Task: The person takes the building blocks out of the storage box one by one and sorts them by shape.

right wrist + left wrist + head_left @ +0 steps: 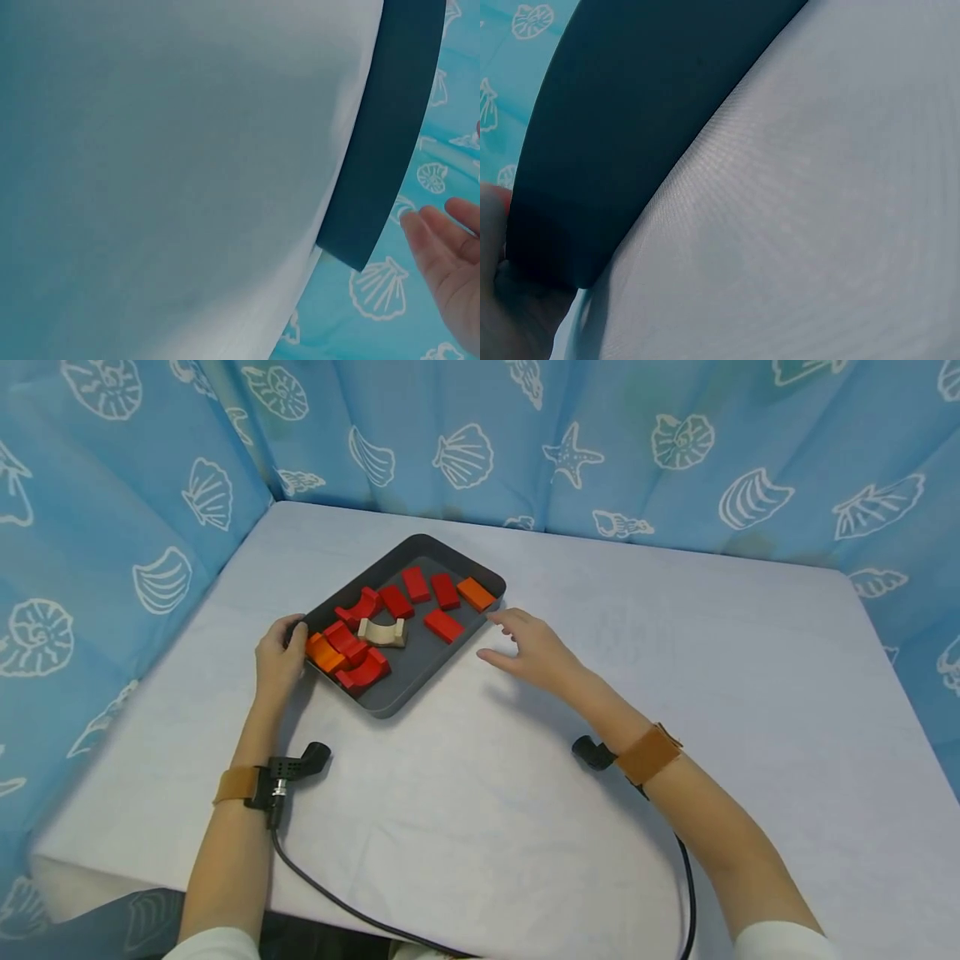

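Observation:
A dark grey tray [420,653] lies slanted on the white table, carrying several red and orange wooden blocks and one pale arched block [384,633]. My left hand [277,662] grips the tray's near left corner, thumb over the rim; in the left wrist view the hand [521,311] is at the end of the dark tray wall [637,127]. To the right of the tray, my right hand [538,652] is held with its fingers spread, fingertips close to the right corner. The right wrist view shows that hand [454,277] apart from the tray wall [390,135], holding nothing.
Red arched blocks [366,670] crowd the tray's left end beside an orange block [326,653]. Another orange block [476,594] sits in the right corner. White cloth [465,793] covers the table. A blue shell-patterned curtain [420,410] hangs behind; a black cable [330,893] trails from the left wrist.

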`<act>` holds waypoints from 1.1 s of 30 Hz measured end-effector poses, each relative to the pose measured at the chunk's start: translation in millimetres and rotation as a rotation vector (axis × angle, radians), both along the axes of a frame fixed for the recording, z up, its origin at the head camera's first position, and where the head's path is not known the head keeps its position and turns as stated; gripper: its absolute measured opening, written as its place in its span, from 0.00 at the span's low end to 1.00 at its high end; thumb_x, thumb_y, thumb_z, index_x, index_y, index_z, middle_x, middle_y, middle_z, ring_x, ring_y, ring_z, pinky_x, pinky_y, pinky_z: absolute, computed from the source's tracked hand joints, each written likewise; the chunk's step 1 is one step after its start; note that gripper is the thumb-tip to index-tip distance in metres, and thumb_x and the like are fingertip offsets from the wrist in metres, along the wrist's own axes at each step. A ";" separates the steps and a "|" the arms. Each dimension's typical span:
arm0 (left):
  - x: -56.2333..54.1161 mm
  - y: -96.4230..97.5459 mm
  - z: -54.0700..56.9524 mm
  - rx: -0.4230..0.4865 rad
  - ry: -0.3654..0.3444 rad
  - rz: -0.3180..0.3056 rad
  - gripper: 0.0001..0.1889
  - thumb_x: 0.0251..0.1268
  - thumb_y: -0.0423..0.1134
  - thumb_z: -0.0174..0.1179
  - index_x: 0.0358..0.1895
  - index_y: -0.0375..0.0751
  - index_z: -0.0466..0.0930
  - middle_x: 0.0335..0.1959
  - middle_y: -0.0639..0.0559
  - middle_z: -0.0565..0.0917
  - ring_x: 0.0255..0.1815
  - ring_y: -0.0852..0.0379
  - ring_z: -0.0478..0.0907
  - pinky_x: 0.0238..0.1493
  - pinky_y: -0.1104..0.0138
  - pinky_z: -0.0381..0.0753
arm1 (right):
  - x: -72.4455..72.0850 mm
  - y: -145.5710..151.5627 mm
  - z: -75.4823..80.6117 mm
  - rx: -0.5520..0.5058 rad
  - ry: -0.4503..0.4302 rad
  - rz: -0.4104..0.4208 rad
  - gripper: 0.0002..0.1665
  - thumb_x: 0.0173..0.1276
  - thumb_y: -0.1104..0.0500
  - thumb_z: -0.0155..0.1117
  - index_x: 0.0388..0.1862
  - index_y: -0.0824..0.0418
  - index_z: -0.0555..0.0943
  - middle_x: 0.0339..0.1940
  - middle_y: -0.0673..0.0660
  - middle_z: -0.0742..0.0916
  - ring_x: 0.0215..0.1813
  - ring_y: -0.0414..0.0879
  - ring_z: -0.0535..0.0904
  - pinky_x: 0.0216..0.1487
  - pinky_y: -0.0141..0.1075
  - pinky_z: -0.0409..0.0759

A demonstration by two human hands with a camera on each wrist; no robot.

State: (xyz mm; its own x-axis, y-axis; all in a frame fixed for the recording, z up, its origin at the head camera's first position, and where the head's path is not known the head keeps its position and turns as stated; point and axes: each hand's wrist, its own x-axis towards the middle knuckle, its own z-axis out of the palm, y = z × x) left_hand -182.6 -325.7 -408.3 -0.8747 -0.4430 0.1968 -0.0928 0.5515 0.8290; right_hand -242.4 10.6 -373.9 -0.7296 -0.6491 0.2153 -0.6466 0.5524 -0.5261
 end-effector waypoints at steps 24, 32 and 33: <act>1.3 -1.8 -2.7 -0.002 0.063 0.020 0.18 0.62 0.37 0.49 0.52 0.31 0.74 0.48 0.40 0.77 0.37 0.52 0.69 0.36 0.72 0.67 | -21.8 -62.0 -2.2 0.086 0.020 -0.184 0.31 0.55 0.47 0.65 0.51 0.66 0.75 0.47 0.58 0.80 0.41 0.49 0.65 0.38 0.36 0.66; 0.1 -3.6 -3.4 0.004 0.088 0.003 0.18 0.61 0.37 0.51 0.51 0.29 0.73 0.49 0.38 0.76 0.48 0.50 0.70 0.51 0.63 0.67 | -30.2 -73.3 -3.0 0.196 -0.037 -0.292 0.31 0.54 0.45 0.65 0.50 0.63 0.76 0.42 0.56 0.81 0.40 0.49 0.63 0.32 0.35 0.67; 0.3 -3.8 -3.3 0.008 0.087 0.000 0.18 0.62 0.37 0.51 0.51 0.29 0.73 0.49 0.38 0.76 0.49 0.50 0.70 0.52 0.63 0.66 | -31.4 -74.7 -3.1 0.213 -0.037 -0.304 0.30 0.54 0.44 0.65 0.49 0.63 0.77 0.41 0.56 0.81 0.40 0.49 0.64 0.33 0.36 0.68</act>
State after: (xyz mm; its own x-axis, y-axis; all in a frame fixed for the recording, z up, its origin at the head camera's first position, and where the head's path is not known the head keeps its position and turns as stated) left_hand -182.3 -329.5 -411.5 -0.8545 -0.4449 0.2681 -0.0204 0.5444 0.8386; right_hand -273.8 -64.1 -377.0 -0.9006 -0.4293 0.0687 -0.4192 0.8155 -0.3990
